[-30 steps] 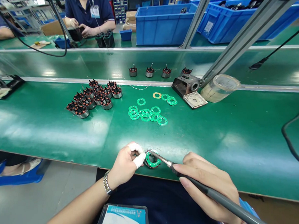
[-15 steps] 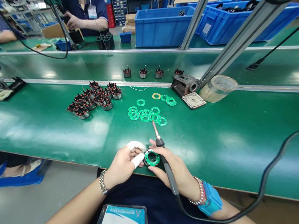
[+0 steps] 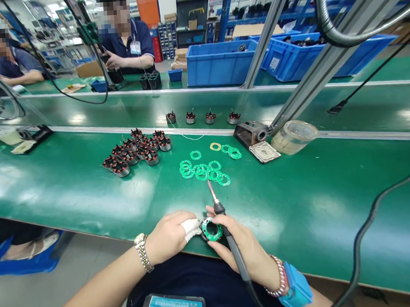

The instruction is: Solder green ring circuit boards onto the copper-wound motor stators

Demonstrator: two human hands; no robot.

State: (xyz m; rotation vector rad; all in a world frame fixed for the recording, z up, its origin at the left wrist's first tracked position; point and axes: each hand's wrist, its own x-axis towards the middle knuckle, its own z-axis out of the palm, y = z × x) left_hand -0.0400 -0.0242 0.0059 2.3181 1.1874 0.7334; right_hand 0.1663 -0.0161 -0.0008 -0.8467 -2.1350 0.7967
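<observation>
A motor stator topped with a green ring-shaped circuit board (image 3: 212,229) is at the table's front edge, its underside mostly hidden. My right hand (image 3: 243,237) grips it between thumb and fingers. The same hand also carries a soldering iron (image 3: 233,244), lying across the palm with its tip pointing away, over the table. My left hand (image 3: 171,235), with white covers on thumb and finger, is closed in a pinch against the stator's left side; what lies between those fingertips is hidden. Beyond the iron tip lie several loose green ring boards (image 3: 201,171).
Several copper-wound stators (image 3: 135,151) are grouped at left, others (image 3: 210,117) along the back ledge. A soldering iron stand (image 3: 250,134) and a plastic tub (image 3: 294,136) are at right. The iron's cord (image 3: 361,236) loops at right. Co-workers sit across, near blue bins (image 3: 220,64).
The view has tipped upward. My left hand has rolled over, back of the hand up, its fingers closing at the stator's left side. My right hand keeps its hold on stator and iron.
</observation>
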